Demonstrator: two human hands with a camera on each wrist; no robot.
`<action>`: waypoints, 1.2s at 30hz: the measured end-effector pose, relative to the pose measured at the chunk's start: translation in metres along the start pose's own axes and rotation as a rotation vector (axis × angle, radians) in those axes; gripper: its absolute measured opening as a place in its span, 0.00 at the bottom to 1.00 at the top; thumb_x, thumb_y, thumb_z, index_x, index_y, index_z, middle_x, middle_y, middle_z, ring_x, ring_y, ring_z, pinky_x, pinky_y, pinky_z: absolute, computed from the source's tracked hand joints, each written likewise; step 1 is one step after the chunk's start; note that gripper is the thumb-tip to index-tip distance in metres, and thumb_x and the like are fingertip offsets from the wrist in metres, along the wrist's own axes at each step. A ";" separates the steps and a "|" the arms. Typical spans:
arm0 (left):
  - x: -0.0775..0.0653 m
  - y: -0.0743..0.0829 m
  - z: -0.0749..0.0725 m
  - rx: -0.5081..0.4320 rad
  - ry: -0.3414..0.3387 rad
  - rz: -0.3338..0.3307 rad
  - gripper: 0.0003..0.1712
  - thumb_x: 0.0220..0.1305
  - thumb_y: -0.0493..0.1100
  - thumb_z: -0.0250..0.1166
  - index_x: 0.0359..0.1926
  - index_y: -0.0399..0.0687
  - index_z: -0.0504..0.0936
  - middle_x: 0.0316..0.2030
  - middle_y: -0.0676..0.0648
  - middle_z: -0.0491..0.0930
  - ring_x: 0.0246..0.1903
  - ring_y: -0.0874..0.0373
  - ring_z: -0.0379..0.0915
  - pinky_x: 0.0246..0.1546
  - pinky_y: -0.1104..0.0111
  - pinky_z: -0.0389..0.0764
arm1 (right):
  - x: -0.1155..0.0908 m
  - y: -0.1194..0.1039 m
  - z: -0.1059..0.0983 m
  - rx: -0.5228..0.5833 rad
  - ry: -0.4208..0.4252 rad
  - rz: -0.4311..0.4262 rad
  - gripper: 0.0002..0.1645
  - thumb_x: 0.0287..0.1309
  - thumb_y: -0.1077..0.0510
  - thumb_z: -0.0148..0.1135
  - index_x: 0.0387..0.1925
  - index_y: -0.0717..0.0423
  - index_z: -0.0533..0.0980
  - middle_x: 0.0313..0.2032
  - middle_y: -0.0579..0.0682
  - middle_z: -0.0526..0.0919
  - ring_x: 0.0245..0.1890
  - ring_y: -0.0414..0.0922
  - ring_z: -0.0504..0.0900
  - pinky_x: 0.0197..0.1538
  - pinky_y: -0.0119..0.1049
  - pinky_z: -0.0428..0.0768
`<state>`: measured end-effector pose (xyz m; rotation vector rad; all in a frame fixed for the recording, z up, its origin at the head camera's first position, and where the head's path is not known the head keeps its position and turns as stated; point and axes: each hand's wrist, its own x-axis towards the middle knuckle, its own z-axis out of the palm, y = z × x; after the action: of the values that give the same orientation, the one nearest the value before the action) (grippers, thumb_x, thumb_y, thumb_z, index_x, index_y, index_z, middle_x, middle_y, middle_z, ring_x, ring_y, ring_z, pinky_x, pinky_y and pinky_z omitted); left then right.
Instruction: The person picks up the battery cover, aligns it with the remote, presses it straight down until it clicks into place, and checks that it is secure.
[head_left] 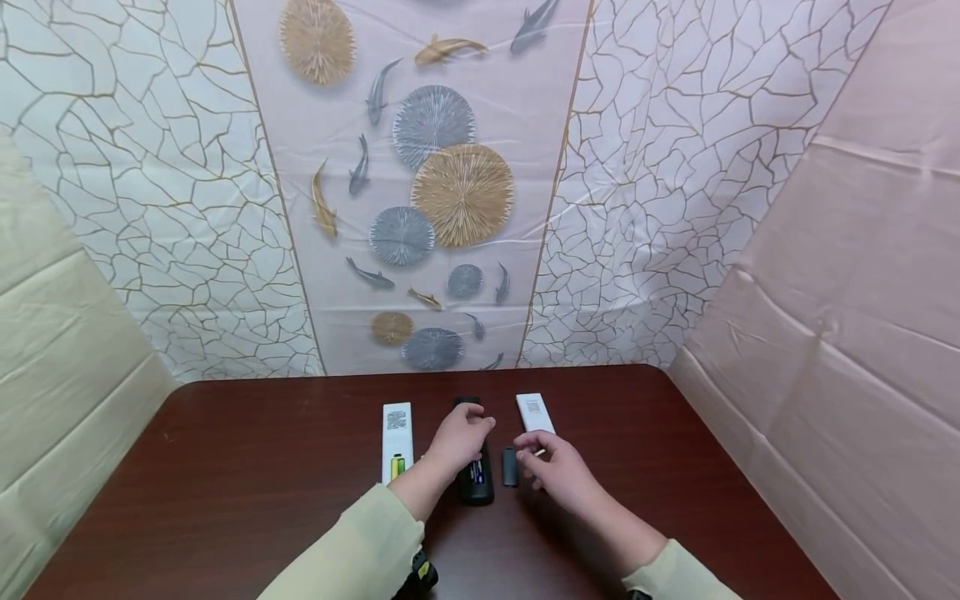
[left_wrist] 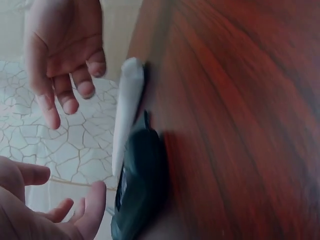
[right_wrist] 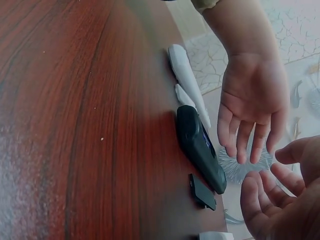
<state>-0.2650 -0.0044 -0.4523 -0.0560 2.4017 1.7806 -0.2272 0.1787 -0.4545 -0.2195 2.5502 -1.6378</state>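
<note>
A black remote control point(head_left: 477, 493) lies back up on the table, with batteries visible in its uncovered compartment. Over it hovers my left hand point(head_left: 459, 437), fingers loosely bent and holding nothing. My right hand point(head_left: 562, 471) hangs relaxed to the right, also without anything in its grasp. Between that hand and the black remote lies a small black battery cover point(head_left: 510, 467). On the left is a white remote control point(head_left: 397, 423) with green-yellow batteries point(head_left: 397, 465) showing. A second white remote control point(head_left: 534, 410) lies behind my right hand, which partly hides it.
The dark red-brown wooden table point(head_left: 262, 483) ends at a patterned wall hanging point(head_left: 435, 208). Pale padded panels point(head_left: 840, 333) flank both sides. In the right wrist view, a small white piece point(right_wrist: 184, 94) lies between the white and black remotes.
</note>
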 end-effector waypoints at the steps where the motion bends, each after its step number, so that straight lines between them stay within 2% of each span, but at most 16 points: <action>1: 0.001 0.000 -0.001 0.061 0.013 0.018 0.27 0.71 0.51 0.60 0.64 0.42 0.72 0.56 0.41 0.77 0.53 0.48 0.76 0.48 0.55 0.82 | 0.000 0.000 0.000 -0.002 -0.005 -0.003 0.10 0.67 0.62 0.59 0.48 0.60 0.79 0.34 0.53 0.77 0.32 0.56 0.79 0.32 0.43 0.82; 5: 0.002 0.002 -0.003 0.293 0.071 0.064 0.25 0.70 0.54 0.60 0.61 0.46 0.76 0.56 0.43 0.78 0.52 0.51 0.75 0.53 0.53 0.78 | 0.002 0.000 0.001 -0.036 -0.031 -0.018 0.11 0.68 0.62 0.59 0.49 0.61 0.79 0.34 0.52 0.77 0.31 0.55 0.79 0.32 0.44 0.82; 8: 0.003 0.003 -0.004 0.367 0.085 0.055 0.24 0.69 0.55 0.61 0.60 0.48 0.77 0.57 0.42 0.76 0.49 0.51 0.75 0.51 0.53 0.79 | 0.003 0.000 0.002 -0.094 -0.042 -0.029 0.11 0.68 0.61 0.60 0.49 0.60 0.80 0.34 0.50 0.78 0.28 0.51 0.78 0.30 0.42 0.80; 11: 0.004 0.002 -0.006 0.401 0.085 0.036 0.25 0.69 0.56 0.62 0.60 0.48 0.76 0.58 0.40 0.74 0.47 0.51 0.75 0.49 0.53 0.79 | 0.004 -0.001 0.004 -0.191 -0.038 -0.055 0.12 0.67 0.59 0.61 0.49 0.58 0.81 0.36 0.48 0.79 0.29 0.46 0.76 0.32 0.39 0.78; 16: 0.009 -0.003 -0.006 0.445 0.083 0.004 0.27 0.68 0.55 0.64 0.62 0.47 0.75 0.58 0.39 0.72 0.46 0.50 0.76 0.47 0.54 0.80 | 0.010 0.000 0.008 -0.391 -0.052 -0.113 0.14 0.65 0.59 0.64 0.51 0.55 0.81 0.42 0.47 0.80 0.38 0.43 0.76 0.42 0.41 0.78; 23: 0.016 -0.006 -0.005 0.485 0.065 -0.053 0.34 0.65 0.55 0.67 0.66 0.44 0.72 0.56 0.35 0.72 0.49 0.45 0.75 0.44 0.51 0.80 | 0.016 -0.001 0.016 -0.654 -0.101 -0.173 0.21 0.63 0.58 0.65 0.57 0.58 0.79 0.51 0.53 0.79 0.50 0.50 0.79 0.51 0.50 0.80; 29: 0.023 -0.006 -0.001 0.570 0.046 -0.081 0.41 0.62 0.56 0.69 0.69 0.40 0.66 0.55 0.34 0.74 0.49 0.41 0.75 0.43 0.49 0.80 | 0.020 0.003 0.022 -0.867 -0.100 -0.239 0.22 0.60 0.60 0.63 0.56 0.60 0.79 0.52 0.57 0.80 0.53 0.55 0.78 0.55 0.52 0.77; 32: 0.026 -0.006 0.000 0.617 0.037 -0.079 0.42 0.61 0.55 0.71 0.69 0.39 0.66 0.53 0.34 0.76 0.47 0.40 0.77 0.42 0.49 0.81 | 0.019 0.004 0.024 -0.941 -0.095 -0.251 0.23 0.57 0.60 0.64 0.55 0.61 0.79 0.53 0.57 0.80 0.53 0.56 0.77 0.56 0.53 0.75; 36: 0.028 -0.006 0.001 0.650 0.037 -0.081 0.43 0.59 0.54 0.73 0.68 0.38 0.66 0.50 0.35 0.79 0.44 0.41 0.79 0.39 0.50 0.82 | 0.019 0.003 0.026 -0.982 -0.098 -0.248 0.25 0.55 0.59 0.64 0.56 0.62 0.79 0.54 0.58 0.79 0.55 0.57 0.76 0.56 0.53 0.74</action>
<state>-0.2919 -0.0034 -0.4623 -0.1070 2.8254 0.9026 -0.2420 0.1534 -0.4676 -0.6717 3.0865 -0.2497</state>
